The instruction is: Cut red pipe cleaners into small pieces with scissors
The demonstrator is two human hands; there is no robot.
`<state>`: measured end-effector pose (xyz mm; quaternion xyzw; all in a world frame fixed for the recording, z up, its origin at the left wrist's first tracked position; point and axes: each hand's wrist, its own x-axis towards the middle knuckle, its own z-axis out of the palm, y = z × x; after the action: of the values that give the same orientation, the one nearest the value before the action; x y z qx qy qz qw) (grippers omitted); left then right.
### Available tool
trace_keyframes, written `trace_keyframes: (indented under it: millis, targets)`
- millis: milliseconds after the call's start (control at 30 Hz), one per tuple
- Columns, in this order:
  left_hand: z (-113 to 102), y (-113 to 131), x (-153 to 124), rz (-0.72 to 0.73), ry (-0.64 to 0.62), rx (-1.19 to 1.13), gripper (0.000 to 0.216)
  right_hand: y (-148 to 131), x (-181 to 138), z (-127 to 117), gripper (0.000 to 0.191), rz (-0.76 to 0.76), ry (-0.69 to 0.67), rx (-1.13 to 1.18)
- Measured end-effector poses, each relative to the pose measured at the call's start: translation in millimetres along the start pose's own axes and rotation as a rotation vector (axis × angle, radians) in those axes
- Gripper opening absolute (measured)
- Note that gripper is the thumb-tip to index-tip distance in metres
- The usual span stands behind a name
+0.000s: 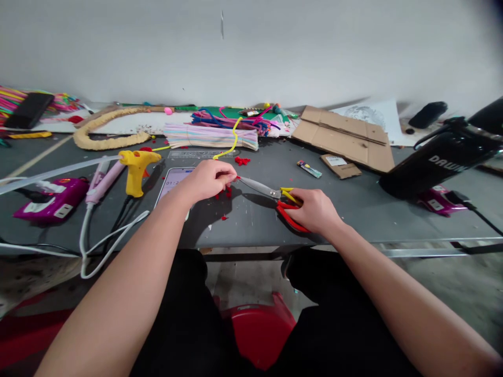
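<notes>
My right hand is closed round the handles of a pair of scissors, one yellow and one red. The blades point left and look nearly together. At their tip, a small red fuzzy piece sticks out from the fingers of my left hand, which are pinched on it. Short red clippings lie under that hand, and a small red cluster lies just beyond. A yellow pipe cleaner curves up behind my left hand. Partly covered by my left forearm is a lit phone.
Left are a yellow glue gun, a pink tool, a purple power strip and loose cables. Pipe cleaner bundles lie at the back. Cardboard, a small tube and a black bottle stand or lie right.
</notes>
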<state>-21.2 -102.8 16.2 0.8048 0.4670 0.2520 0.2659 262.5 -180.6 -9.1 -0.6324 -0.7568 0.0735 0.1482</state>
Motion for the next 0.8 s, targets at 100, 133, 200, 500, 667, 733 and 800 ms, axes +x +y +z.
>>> trace_keyframes:
  millis: [100, 133, 200, 500, 667, 733, 800]
  targets:
    - [-1, -3, 1, 0.006, -0.03, 0.049, 0.02, 0, 0, -1, 0.025, -0.004, -0.014, 0.0]
    - [-2, -4, 1, 0.002, -0.036, 0.059, 0.021, 0, 1, -1, 0.025, -0.005, -0.015, -0.001]
    - [-1, -7, 2, -0.011, -0.049, 0.074, 0.02, -1, 1, -1, 0.026, -0.005, -0.015, -0.002]
    - [-1, -10, 3, -0.038, -0.074, 0.089, 0.019, -2, 1, -2, 0.028, -0.001, -0.008, -0.012]
    - [-1, -9, 3, -0.039, -0.074, 0.096, 0.018, 0, 1, 0, 0.029, -0.009, 0.005, -0.013]
    - [-1, -10, 3, -0.031, -0.071, 0.097, 0.018, 0, 0, 1, 0.028, -0.006, 0.006, -0.024]
    - [-1, -10, 3, -0.031, -0.069, 0.095, 0.018, 0, 1, 1, 0.027, -0.002, 0.007, -0.038]
